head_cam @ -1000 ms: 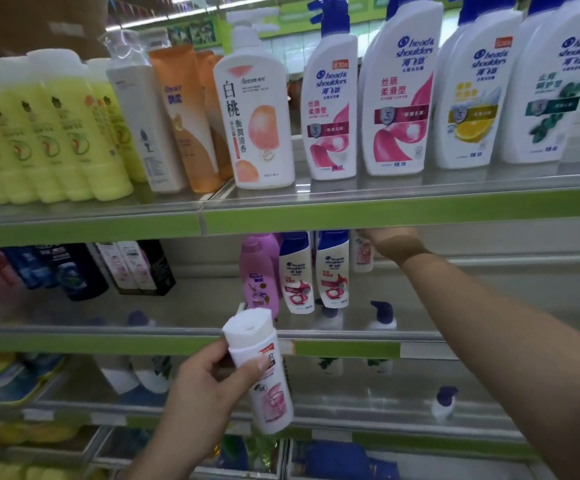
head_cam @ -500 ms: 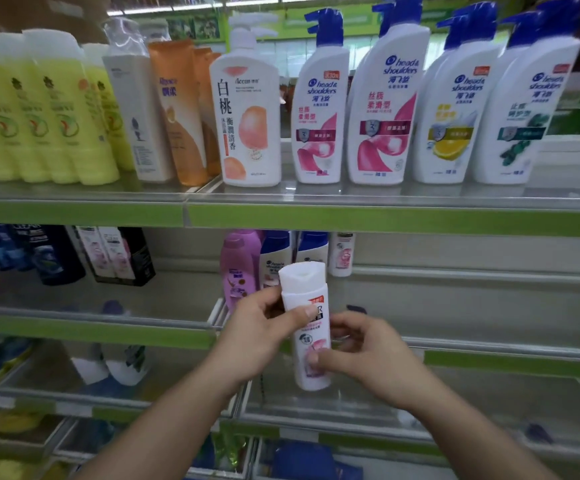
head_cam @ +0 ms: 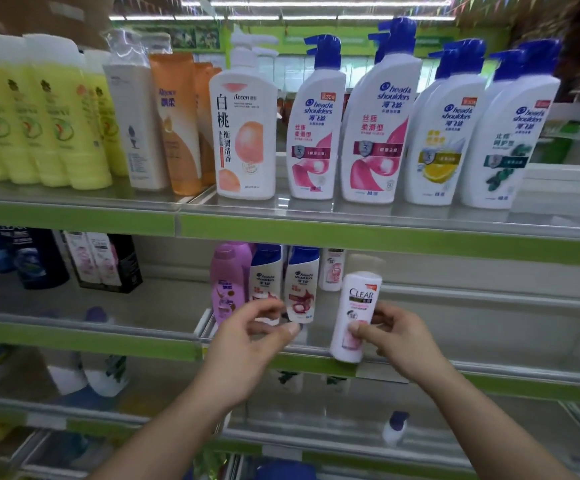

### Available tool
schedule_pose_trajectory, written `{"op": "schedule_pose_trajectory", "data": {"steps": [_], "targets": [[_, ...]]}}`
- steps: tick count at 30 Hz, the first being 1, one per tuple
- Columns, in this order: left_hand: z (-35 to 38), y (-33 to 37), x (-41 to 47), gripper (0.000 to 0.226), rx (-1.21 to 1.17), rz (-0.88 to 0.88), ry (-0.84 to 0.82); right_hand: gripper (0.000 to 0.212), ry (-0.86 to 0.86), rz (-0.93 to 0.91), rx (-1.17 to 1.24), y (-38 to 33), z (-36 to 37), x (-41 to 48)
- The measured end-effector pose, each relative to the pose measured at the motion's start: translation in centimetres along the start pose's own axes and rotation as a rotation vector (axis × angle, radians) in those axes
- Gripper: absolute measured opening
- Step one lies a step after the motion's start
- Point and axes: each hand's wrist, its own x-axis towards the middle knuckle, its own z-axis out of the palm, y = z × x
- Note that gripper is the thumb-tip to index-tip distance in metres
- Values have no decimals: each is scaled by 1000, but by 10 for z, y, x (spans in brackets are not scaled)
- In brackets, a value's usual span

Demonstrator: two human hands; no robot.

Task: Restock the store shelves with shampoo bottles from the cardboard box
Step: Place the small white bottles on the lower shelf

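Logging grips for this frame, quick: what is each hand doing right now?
Left hand: open, fingers loosely curled, holding nothing.
Right hand: closed on the white and pink CLEAR bottle, held upright at the middle shelf edge.

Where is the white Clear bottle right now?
In the head view, the Clear bottle is right of centre, held in the right hand before the middle shelf, just right of two small Head & Shoulders bottles.

Glossy white plastic on the CLEAR bottle [head_cam: 355, 317], same slick sheen on the pump bottles [head_cam: 375, 133] above, all over smooth, reflective metal shelves [head_cam: 420, 216] with matt green strips [head_cam: 350, 239] along their front edges.
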Motion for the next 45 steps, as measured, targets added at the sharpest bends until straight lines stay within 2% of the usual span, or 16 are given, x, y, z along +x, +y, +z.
{"op": "schedule_pose_trajectory", "data": {"steps": [4, 8, 15, 19, 25, 30, 34, 36, 42, 45], "targets": [[-24, -14, -11, 45, -10, -51, 86, 14, 98, 35, -2, 10, -1, 40], [-42, -26, -16, 40, 6, -68, 143, 19, 149, 28, -18, 12, 14, 80], [-54, -54, -36, 31, -34, -142, 173, 14, 87, -29, -217, 15, 32, 115], [-65, -67, -41, 24, -42, -194, 208, 18, 79, -32, -198, 17, 30, 126], [-54, -73, -52, 24, -35, -265, 201, 15, 79, 3, -167, 23, 37, 134], [-31, -82, -69, 30, 63, -299, 67, 8, 77, 7, -188, 22, 38, 135], [-25, -81, -75, 29, 68, -317, 62, 9, 97, 22, -194, 22, 40, 134], [-24, -80, -79, 27, 52, -323, 71, 13, 102, 21, -231, 22, 40, 131], [-24, -78, -89, 27, 16, -343, 78, 50, 91, 128, -523, 32, 36, 121], [-24, -80, -95, 22, 35, -356, 71, 55, 65, 206, -590, 33, 35, 111]]}}
